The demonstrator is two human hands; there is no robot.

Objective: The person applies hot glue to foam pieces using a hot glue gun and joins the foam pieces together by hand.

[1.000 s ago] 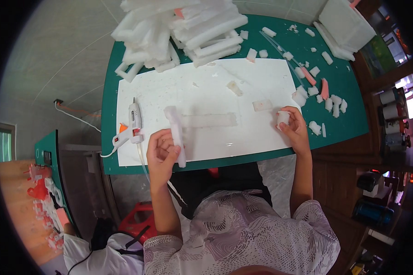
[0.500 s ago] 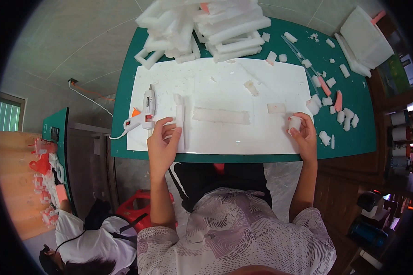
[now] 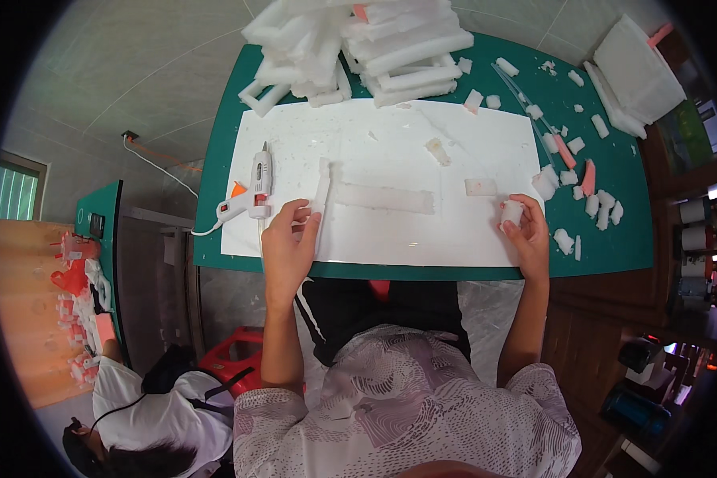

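Observation:
My left hand (image 3: 289, 245) is closed around the lower part of a narrow white foam strip (image 3: 323, 182), which leans slightly to the right over the white board (image 3: 390, 243). In my right hand (image 3: 530, 247), near the board's right front corner, a short, stubby white foam piece (image 3: 512, 211) is gripped between thumb and fingers. Flat between the hands lies a wide whitish foam strip (image 3: 385, 199). A small pale rectangular foam piece (image 3: 479, 187) sits just beyond my right hand. To the left of the held strip rests a white hot glue gun (image 3: 260, 180).
Stacked white foam frames (image 3: 414, 64) rise at the far edge of the green table (image 3: 623, 251). Foam scraps (image 3: 544, 182) and pink pieces (image 3: 588, 177) litter its right side. White foam sheets (image 3: 633, 80) lean at far right. Another person (image 3: 163, 406) is at lower left beside a red stool (image 3: 235, 358).
My left hand has shifted slightly to the right, and the narrow foam strip in it has turned from nearly straight to leaning right. My right hand keeps its hold, almost still.

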